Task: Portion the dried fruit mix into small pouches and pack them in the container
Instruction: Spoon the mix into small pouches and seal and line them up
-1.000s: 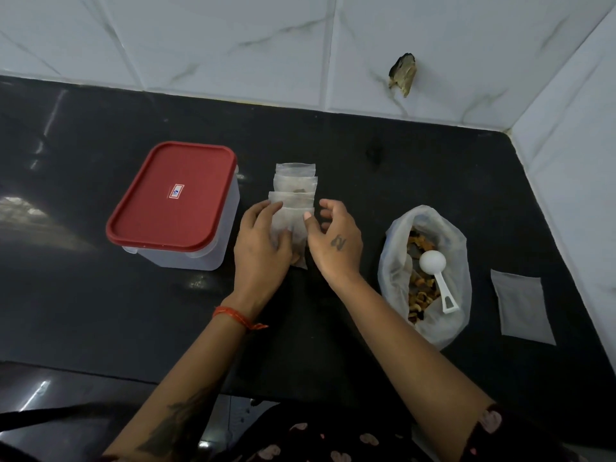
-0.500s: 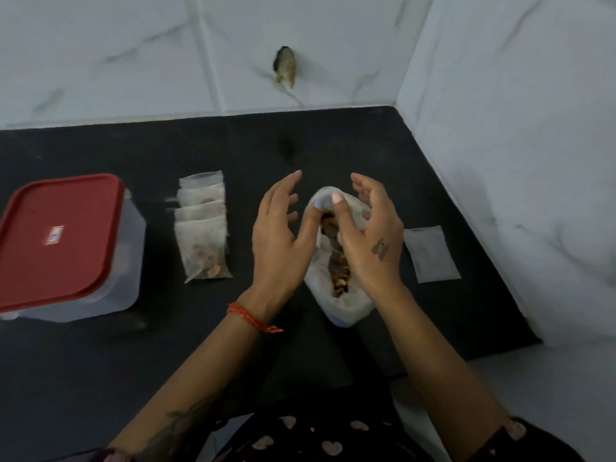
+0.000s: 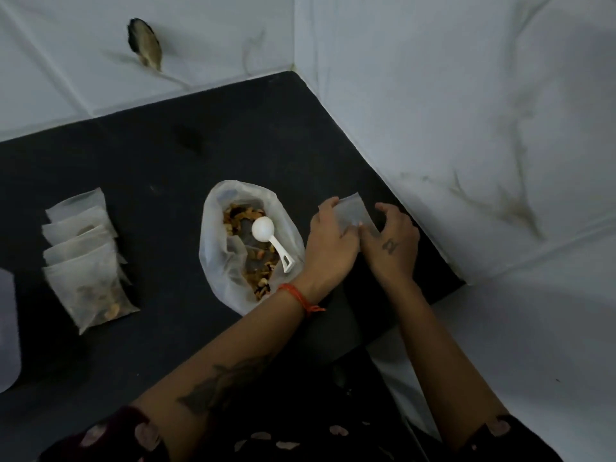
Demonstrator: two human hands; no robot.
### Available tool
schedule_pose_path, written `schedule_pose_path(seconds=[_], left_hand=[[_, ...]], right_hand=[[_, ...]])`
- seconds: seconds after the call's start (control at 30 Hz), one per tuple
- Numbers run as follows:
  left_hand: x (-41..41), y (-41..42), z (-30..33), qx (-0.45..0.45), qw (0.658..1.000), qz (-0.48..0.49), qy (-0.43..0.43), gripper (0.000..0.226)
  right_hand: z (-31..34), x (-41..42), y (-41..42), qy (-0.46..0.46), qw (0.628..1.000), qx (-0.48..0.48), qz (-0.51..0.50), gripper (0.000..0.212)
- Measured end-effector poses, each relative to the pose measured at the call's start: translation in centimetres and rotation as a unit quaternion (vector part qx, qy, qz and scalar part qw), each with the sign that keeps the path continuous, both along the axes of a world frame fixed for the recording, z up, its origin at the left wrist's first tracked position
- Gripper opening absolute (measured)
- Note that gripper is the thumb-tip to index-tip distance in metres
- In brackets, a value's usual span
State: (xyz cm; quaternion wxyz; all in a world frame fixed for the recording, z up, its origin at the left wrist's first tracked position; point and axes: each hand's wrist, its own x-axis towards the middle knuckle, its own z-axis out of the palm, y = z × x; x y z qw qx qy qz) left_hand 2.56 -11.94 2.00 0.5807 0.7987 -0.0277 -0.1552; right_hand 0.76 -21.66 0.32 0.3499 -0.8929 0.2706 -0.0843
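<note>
An open plastic bag of dried fruit mix (image 3: 218, 248) lies on the black counter with a white scoop (image 3: 270, 237) resting inside it. Several filled pouches (image 3: 87, 261) overlap in a row at the left. At the counter's right end, near the wall, lies an empty translucent pouch (image 3: 352, 211). My left hand (image 3: 328, 243) and my right hand (image 3: 391, 243) both pinch this pouch at its near edge, thumbs meeting over it. Only a corner of the clear container (image 3: 7, 331) shows at the far left edge.
White marble-patterned walls meet in a corner just behind and right of the pouch. The wall tile has a broken hole (image 3: 145, 45). The black counter (image 3: 166, 161) ends at its right edge close beside my right hand.
Both hands left the fruit bag and moved right to the empty pouch by the wall, taking hold of it. The view swung right, pushing the red-lidded container almost out of frame.
</note>
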Motion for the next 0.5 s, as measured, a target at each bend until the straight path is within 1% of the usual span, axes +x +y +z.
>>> schedule_pose_path(seconds=[0.03, 0.1, 0.2, 0.33, 0.43, 0.5], left_hand=[[0.2, -0.3, -0.2, 0.004, 0.999, -0.011, 0.035, 0.054], [0.5, -0.6, -0.5, 0.009, 0.997, -0.02, 0.08, 0.057], [0.9, -0.5, -0.5, -0.003, 0.994, -0.014, 0.112, 0.059], [1.0, 0.0, -0.4, -0.032, 0.99, 0.002, 0.138, 0.054], [0.7, 0.4, -0.1, -0.056, 0.988, 0.001, 0.142, 0.05], [0.5, 0.8, 0.5, -0.077, 0.987, 0.012, 0.143, 0.047]], right_hand=[[-0.2, 0.1, -0.3, 0.04, 0.999, -0.016, 0.008, 0.052], [-0.4, 0.3, -0.5, 0.075, 0.996, -0.041, 0.022, 0.051], [-0.5, 0.6, -0.5, 0.07, 0.997, -0.03, 0.019, 0.049], [-0.4, 0.9, -0.7, 0.063, 0.998, 0.012, 0.012, 0.053], [0.3, 0.9, -0.7, 0.053, 0.997, 0.051, 0.003, 0.042], [1.0, 0.9, -0.5, 0.027, 0.996, 0.087, -0.002, 0.034]])
